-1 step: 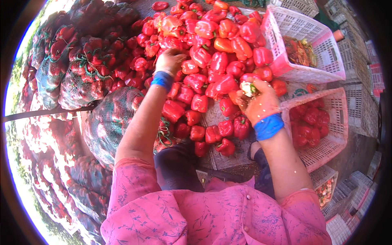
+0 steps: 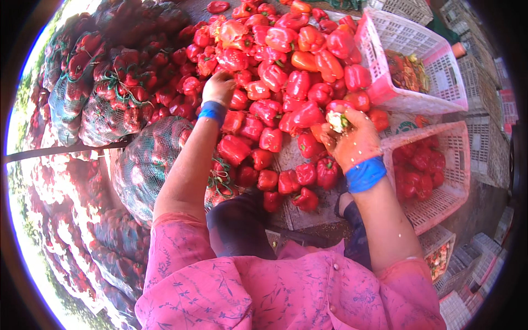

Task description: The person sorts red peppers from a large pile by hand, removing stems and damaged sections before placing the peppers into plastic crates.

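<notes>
A big heap of red bell peppers [image 2: 269, 111], a few of them orange, lies spread out in front of me. My right hand [image 2: 357, 140], with a blue band at the wrist, is closed around a pale, seedy pepper core [image 2: 337, 122] that has a bit of green on it. Small seeds stick to the skin of that hand and forearm. At the heap's left side, my left hand [image 2: 219, 89] hovers at or touches the peppers, also blue-banded at the wrist. Its fingers are bent, and their tips are hidden, so I cannot see whether they grip anything.
Close by on the right stands a pinkish crate [image 2: 459, 159] of red peppers. Behind it, a white and pink crate [image 2: 379, 52] holds pepper scraps. Net sacks [image 2: 148, 165] stuffed with red peppers crowd the left. More stacked crates [image 2: 484, 140] line the far right.
My left hand has drawn slightly left and toward me over the peppers. My right hand keeps the core, almost in the same place.
</notes>
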`<state>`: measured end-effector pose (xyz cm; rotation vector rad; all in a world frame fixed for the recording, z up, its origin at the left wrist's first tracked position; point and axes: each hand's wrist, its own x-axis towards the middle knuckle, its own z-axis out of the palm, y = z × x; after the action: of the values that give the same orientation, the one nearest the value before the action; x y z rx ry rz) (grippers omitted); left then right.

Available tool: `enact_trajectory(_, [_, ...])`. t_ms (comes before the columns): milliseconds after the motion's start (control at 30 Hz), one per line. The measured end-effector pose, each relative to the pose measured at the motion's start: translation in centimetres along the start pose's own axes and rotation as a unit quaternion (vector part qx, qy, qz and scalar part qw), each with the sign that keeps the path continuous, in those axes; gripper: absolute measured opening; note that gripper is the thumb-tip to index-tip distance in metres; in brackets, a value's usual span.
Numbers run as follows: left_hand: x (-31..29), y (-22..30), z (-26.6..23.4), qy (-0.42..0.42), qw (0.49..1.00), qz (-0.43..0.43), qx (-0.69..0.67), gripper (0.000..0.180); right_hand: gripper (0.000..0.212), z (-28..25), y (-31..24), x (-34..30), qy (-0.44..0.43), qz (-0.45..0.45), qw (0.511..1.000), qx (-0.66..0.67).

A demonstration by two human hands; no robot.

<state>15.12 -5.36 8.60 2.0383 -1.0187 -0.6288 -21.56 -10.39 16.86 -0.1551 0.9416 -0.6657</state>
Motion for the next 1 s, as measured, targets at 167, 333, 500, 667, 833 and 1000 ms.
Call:
enact_trajectory(167, [-2.6, -10.2, -1.3, 0.023, 0.961, -0.176, 0.214, 0.058, 0.024, 1.9, 0.9, -0.7, 0.017, 0.043, 0.999, -0.019])
enact_trajectory(333, [-4.5, -10.5, 5.1, -0.107, 0.878, -0.252, 0.394, 0.092, 0.022, 2.4, 1.7, -0.8, 0.027, 0.065, 0.997, -0.025])
enact_trajectory(500, [-2.9, -12.4, 7.4, -0.089, 0.861, -0.287, 0.409, 0.073, 0.027, 2.5, 1.8, -0.8, 0.032, 0.071, 0.996, -0.038])
enact_trajectory(667, [-2.2, -15.1, 4.3, -0.045, 0.937, -0.341, 0.062, 0.052, 0.028, 3.7, 1.5, -0.7, -0.01, 0.059, 0.998, 0.003])
enact_trajectory(833, [-4.8, -10.1, -0.5, -0.064, 0.898, -0.133, -0.414, 0.059, 0.025, 4.7, 1.5, -1.0, -0.068, 0.021, 0.997, -0.032])
enact_trajectory(1000, [-9.7, 2.7, -1.3, -0.202, 0.695, -0.123, -0.679, 0.076, 0.03, 6.2, 2.2, -1.9, -0.034, -0.026, 0.975, -0.218])
